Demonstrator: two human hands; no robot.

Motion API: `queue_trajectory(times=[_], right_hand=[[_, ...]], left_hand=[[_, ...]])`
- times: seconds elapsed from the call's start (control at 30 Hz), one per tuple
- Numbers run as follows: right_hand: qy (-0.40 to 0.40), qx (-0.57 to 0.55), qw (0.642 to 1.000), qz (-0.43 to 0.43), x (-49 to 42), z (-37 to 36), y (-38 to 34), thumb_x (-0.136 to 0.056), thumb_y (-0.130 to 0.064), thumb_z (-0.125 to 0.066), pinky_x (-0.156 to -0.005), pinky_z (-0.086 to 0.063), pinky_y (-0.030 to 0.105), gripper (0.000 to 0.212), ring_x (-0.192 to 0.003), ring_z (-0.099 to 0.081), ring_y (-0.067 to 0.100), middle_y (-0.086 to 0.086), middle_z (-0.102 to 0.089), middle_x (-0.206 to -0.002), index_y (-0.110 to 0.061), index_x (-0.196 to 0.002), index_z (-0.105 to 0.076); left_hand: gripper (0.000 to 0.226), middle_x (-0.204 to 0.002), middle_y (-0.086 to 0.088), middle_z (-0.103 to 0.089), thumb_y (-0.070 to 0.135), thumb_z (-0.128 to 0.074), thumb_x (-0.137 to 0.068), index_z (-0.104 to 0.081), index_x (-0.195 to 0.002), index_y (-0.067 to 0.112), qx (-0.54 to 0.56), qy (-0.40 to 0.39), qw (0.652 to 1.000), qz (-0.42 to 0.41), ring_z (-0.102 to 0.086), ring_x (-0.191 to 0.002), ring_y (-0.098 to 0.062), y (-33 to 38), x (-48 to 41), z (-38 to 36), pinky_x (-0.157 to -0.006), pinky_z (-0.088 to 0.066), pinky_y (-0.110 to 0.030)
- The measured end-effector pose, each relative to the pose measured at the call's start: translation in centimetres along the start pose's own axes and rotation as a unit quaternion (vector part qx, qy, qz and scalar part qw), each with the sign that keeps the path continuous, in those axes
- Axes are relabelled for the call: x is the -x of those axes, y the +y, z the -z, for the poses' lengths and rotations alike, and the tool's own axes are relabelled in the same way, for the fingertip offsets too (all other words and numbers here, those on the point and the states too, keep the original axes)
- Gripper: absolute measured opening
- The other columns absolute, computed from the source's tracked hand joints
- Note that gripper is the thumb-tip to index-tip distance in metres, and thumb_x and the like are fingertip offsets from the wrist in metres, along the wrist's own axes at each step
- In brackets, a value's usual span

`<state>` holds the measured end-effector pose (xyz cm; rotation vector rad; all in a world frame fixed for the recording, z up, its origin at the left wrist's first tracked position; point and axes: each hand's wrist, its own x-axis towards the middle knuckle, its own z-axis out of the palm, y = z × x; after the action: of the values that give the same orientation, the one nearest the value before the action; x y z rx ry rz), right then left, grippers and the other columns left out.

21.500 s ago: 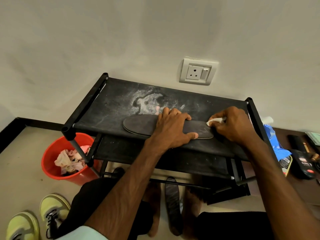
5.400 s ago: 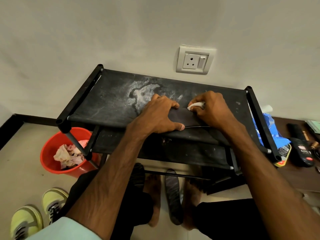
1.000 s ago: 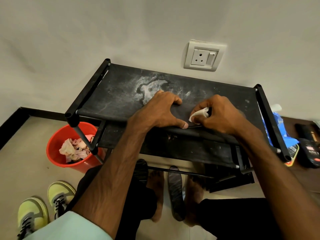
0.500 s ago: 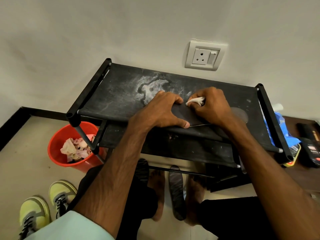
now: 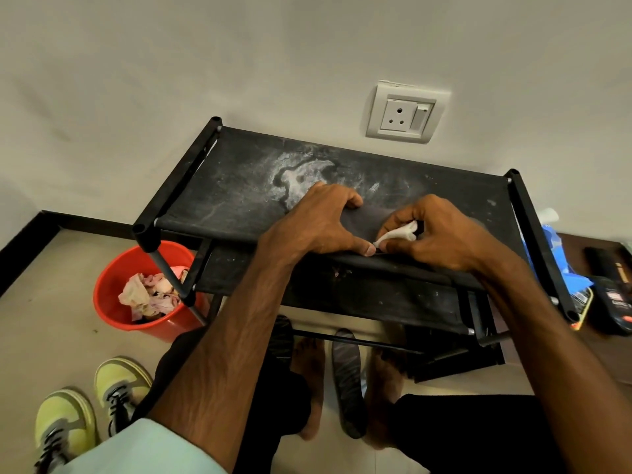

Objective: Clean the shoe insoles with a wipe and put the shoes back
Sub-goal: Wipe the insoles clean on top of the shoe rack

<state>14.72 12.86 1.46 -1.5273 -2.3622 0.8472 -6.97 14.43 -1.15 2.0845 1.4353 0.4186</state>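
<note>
Dusty shoe-rack shelf (image 5: 239, 186): left hand (image 5: 318, 220) grips the thin, likely floppy insole (image 5: 371, 217) across its width while right hand (image 5: 441, 234) pinches a soft wadded wipe (image 5: 398, 232) against it.

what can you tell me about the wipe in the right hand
The wipe is white and bunched into a narrow twisted strip, soft like tissue. The right hand pinches it in curled fingers, hiding part of it. Its free tip points down-left onto the dark insole on the top shelf of the rack, close beside the thumb of the left hand.
</note>
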Motion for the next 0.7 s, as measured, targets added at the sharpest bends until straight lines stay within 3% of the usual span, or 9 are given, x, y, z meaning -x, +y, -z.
queue_trajectory(times=[0.3, 0.43, 0.7], right_hand=[[-0.003, 0.004, 1.000, 0.010, -0.1, 0.1, 0.1, -0.084, -0.026, -0.083, -0.077, -0.061, 0.033, 0.009, -0.080, -0.072, 0.002, -0.016, -0.077, -0.085, -0.034, -0.089, -0.081], [0.050, 0.002, 0.999, -0.001, -0.7, -0.6, 0.1, -0.082, -0.024, -0.084, -0.074, -0.061, 0.031, 0.011, -0.076, -0.071, -0.001, -0.015, -0.077, -0.083, -0.033, -0.087, -0.082], [0.159, 0.020, 0.984, -0.083, -4.4, -1.8, 0.5, -0.083, -0.030, -0.081, -0.080, -0.062, 0.044, 0.009, -0.082, -0.072, 0.012, -0.007, -0.078, -0.088, -0.036, -0.090, -0.081]], left_hand=[[0.089, -0.136, 0.006, -0.058, 0.054, -0.090, -0.062, -0.056, -0.138, 0.021, 0.006, -0.003, 1.000, 0.001, -0.050, -0.126, -0.012, 0.0, 0.0, 0.2, -0.107, -0.045, -0.035], [0.091, -0.137, 0.005, -0.058, 0.054, -0.090, -0.062, -0.056, -0.139, 0.019, 0.005, -0.006, 1.000, -0.002, -0.051, -0.125, -0.013, 0.1, 0.0, 0.3, -0.107, -0.045, -0.035], [0.087, -0.133, 0.008, -0.055, 0.059, -0.088, -0.061, -0.056, -0.136, 0.027, -0.002, 0.000, 1.000, 0.000, -0.047, -0.123, -0.011, -0.3, -0.2, 0.1, -0.095, -0.040, -0.027]])
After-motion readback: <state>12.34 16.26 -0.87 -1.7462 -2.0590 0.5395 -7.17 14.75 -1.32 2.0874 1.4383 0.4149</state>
